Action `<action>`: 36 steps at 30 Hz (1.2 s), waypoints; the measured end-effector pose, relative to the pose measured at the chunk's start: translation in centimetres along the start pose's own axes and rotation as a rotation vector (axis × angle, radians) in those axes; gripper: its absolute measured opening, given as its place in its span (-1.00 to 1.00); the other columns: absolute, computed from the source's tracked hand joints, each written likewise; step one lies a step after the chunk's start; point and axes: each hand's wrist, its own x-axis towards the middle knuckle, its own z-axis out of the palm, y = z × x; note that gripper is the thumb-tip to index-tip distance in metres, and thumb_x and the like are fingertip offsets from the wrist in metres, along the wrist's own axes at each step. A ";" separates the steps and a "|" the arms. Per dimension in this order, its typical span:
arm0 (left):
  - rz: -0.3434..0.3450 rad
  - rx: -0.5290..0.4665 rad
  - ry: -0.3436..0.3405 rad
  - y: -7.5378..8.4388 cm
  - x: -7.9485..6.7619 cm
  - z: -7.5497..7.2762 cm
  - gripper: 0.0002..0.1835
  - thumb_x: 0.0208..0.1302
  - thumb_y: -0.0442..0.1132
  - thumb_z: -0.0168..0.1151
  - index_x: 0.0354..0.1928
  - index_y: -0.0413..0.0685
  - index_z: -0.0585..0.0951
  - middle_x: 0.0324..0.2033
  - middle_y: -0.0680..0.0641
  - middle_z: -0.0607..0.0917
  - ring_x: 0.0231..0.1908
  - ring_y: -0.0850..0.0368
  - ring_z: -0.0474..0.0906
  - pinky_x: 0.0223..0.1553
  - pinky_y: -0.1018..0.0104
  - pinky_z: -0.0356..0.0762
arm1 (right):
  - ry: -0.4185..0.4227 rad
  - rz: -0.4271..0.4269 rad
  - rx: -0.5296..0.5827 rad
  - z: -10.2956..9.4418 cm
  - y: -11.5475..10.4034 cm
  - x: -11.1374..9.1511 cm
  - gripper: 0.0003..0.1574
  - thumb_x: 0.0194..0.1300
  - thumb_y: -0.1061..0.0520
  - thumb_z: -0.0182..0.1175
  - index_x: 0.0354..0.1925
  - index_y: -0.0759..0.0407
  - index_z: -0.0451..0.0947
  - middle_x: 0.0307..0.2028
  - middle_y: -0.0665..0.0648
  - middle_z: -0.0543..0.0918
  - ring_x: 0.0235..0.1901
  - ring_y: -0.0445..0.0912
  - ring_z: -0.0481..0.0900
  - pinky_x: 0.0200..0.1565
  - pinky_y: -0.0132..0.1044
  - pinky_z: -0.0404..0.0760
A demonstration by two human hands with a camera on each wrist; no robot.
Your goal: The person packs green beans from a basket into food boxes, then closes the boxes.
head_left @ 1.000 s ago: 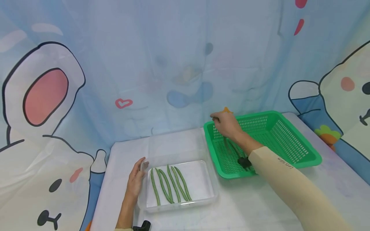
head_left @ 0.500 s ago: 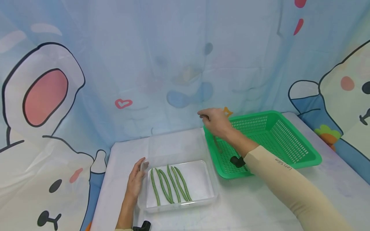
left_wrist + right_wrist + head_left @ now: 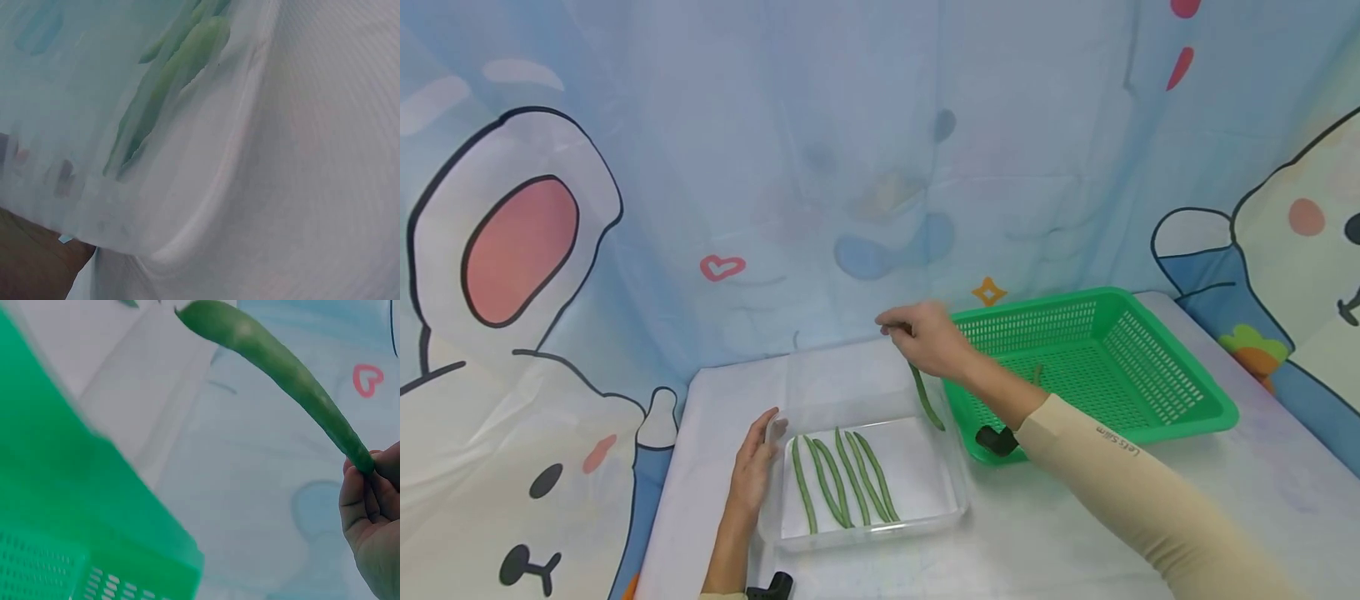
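Observation:
My right hand (image 3: 928, 337) pinches one end of a green bean (image 3: 928, 402), which hangs down over the right part of a clear plastic container (image 3: 921, 479). In the right wrist view the thumb and fingertips hold the bean (image 3: 281, 367) by its thin end. Several green beans (image 3: 859, 479) lie side by side, lengthwise away from me, across the container's left and middle floor. My left hand (image 3: 749, 471) grips the container's left wall near its far corner. Through that wall, the left wrist view shows blurred beans (image 3: 169, 81).
A green slotted basket (image 3: 1165, 367) stands to the right, close beside the container. Part of a bean (image 3: 1037, 375) shows inside it behind my right forearm. Both stand on a white-covered table (image 3: 1037, 525), with a printed curtain (image 3: 1037, 125) behind.
My right hand has moved left from above the basket to above the container's right side, carrying the bean. The left hand and the laid beans have stayed put.

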 end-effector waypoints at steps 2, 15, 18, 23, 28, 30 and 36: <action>0.006 -0.002 0.000 0.0 0.0 0.0 -0.41 0.35 -0.44 -0.24 0.42 0.00 0.24 0.35 -0.19 0.33 0.45 -0.04 -0.05 0.35 -0.14 -0.04 | -0.022 -0.003 0.008 0.7 -0.1 -0.2 -0.64 0.39 0.28 -0.01 0.04 0.18 0.63 -0.14 0.09 0.72 -0.41 -0.24 0.60 -0.47 -0.29 0.43; 0.008 0.004 0.003 0.0 0.0 -0.1 -0.41 0.34 -0.44 -0.24 0.41 0.01 0.25 0.35 -0.21 0.33 0.44 -0.06 -0.02 0.34 -0.16 -0.01 | -0.158 -0.003 -0.011 4.1 -0.8 -1.4 -0.66 0.35 0.26 0.10 0.06 0.20 0.61 -0.12 0.12 0.71 -0.24 -0.18 0.65 -0.23 -0.34 0.59; 0.005 0.008 0.000 0.0 0.0 -0.1 -0.41 0.35 -0.43 -0.24 0.42 0.00 0.24 0.36 -0.21 0.32 0.44 -0.06 -0.02 0.34 -0.16 0.00 | -0.186 -0.003 -0.024 4.8 -1.0 -1.6 -0.68 0.34 0.26 0.12 0.04 0.20 0.62 -0.13 0.13 0.71 -0.21 -0.16 0.66 -0.19 -0.33 0.60; 0.006 0.002 -0.003 0.0 0.0 0.0 -0.41 0.36 -0.44 -0.25 0.42 0.02 0.24 0.37 -0.20 0.30 0.44 -0.05 -0.03 0.34 -0.15 -0.01 | -0.255 0.014 -0.047 6.0 -1.3 -2.1 -0.69 0.32 0.27 0.14 0.02 0.21 0.63 -0.15 0.11 0.72 -0.19 -0.13 0.66 -0.14 -0.30 0.60; 0.004 -0.001 -0.002 0.0 0.0 0.0 -0.41 0.36 -0.44 -0.25 0.42 0.02 0.24 0.37 -0.21 0.30 0.45 -0.05 -0.03 0.34 -0.15 -0.02 | -0.323 0.021 -0.068 7.0 -1.2 -2.5 -0.71 0.30 0.28 0.14 -0.03 0.21 0.64 -0.18 0.10 0.72 -0.20 -0.12 0.67 -0.13 -0.26 0.59; 0.004 0.002 0.001 0.0 0.0 0.0 -0.41 0.35 -0.44 -0.25 0.42 0.02 0.24 0.36 -0.21 0.31 0.45 -0.06 -0.03 0.34 -0.16 -0.02 | -0.346 0.021 -0.075 7.3 -1.0 -2.7 -0.71 0.30 0.28 0.14 -0.04 0.21 0.65 -0.18 0.10 0.72 -0.19 -0.12 0.67 -0.13 -0.26 0.59; 0.010 0.007 0.002 0.0 0.0 0.0 -0.41 0.35 -0.44 -0.25 0.42 0.03 0.25 0.36 -0.21 0.31 0.44 -0.06 -0.02 0.34 -0.16 -0.02 | -0.404 0.027 -0.118 8.0 -0.5 -3.1 -0.69 0.30 0.31 0.11 -0.03 0.20 0.65 -0.17 0.09 0.72 -0.16 -0.11 0.66 -0.08 -0.26 0.58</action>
